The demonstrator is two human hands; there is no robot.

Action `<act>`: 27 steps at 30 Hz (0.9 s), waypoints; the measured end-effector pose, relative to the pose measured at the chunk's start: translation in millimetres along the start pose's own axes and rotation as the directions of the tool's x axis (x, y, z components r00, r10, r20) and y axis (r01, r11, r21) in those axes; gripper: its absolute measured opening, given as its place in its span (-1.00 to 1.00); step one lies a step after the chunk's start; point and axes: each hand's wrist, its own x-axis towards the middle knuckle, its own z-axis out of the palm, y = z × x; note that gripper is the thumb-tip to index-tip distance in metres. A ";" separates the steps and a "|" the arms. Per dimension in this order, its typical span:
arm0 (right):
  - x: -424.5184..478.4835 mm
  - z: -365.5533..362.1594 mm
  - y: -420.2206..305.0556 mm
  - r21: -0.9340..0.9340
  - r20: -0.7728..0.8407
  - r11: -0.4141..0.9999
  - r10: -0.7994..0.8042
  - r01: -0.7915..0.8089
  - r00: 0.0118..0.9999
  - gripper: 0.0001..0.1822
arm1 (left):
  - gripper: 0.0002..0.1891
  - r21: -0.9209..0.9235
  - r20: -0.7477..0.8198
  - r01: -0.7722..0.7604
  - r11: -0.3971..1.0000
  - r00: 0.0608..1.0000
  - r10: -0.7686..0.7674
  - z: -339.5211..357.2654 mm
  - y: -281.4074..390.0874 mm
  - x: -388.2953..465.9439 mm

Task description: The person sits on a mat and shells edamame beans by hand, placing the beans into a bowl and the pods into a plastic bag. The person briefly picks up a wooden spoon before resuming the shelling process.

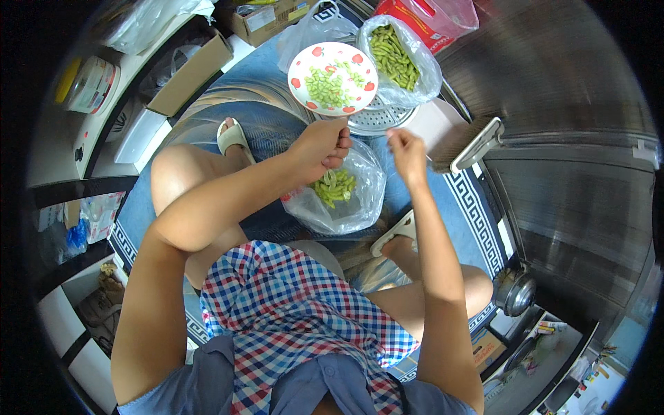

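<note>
My left hand (324, 145) is curled with its palm turned inward, just below a white plate with red fruit prints (296, 97); whether something small is inside it cannot be told. Shelled green beans (327, 89) lie on that plate. Beneath my left hand, an open clear plastic bag (363, 207) holds green pods and empty-looking husks (334, 188). My right hand (407, 150), slightly blurred, is raised to the right of this bag, thumb and fingertips close together; I cannot tell if they pinch anything. Full soybean pods (391, 57) fill another plastic bag (428, 78) beyond the plate.
A perforated metal steamer tray (381, 118) sits partly under the plate. To its right are a dustpan (436, 124) and a brush (474, 145). Shelves with a cardboard box (192, 75) line the left; a metal pot (514, 293) stands at the right. Slippered feet flank the lower bag.
</note>
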 end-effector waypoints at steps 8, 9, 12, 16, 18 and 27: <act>154.3 4.2 1.0 -0.607 -0.034 0.703 -0.489 0.371 0.871 -0.76 | -0.90 0.102 -0.158 -0.154 0.983 0.973 0.169 8.1 25.7 0.9; 161.5 2.8 2.2 -0.625 0.030 0.686 -0.456 0.372 0.889 -0.77 | -0.89 0.107 -0.142 -0.158 0.982 0.975 0.173 7.0 27.1 2.2; 167.2 1.4 -8.8 -0.690 0.213 0.593 -0.381 0.415 0.900 -0.80 | -0.89 0.097 -0.115 -0.161 0.982 0.978 0.172 2.7 27.1 1.0; 158.7 -19.5 -7.7 -0.728 0.159 0.544 -0.459 0.418 0.874 -0.83 | -0.86 0.119 -0.087 -0.141 0.983 0.985 0.151 6.0 27.6 0.3; 137.6 -25.8 -21.4 -0.629 0.011 0.687 -0.459 0.363 0.888 -0.85 | -0.83 0.135 -0.079 -0.137 0.981 0.986 0.149 1.5 24.0 1.4; -4.8 -40.8 -78.5 0.289 0.030 0.948 -0.144 0.129 0.989 -0.86 | -0.71 0.220 0.244 -0.032 0.975 0.969 -0.024 23.0 17.9 -9.2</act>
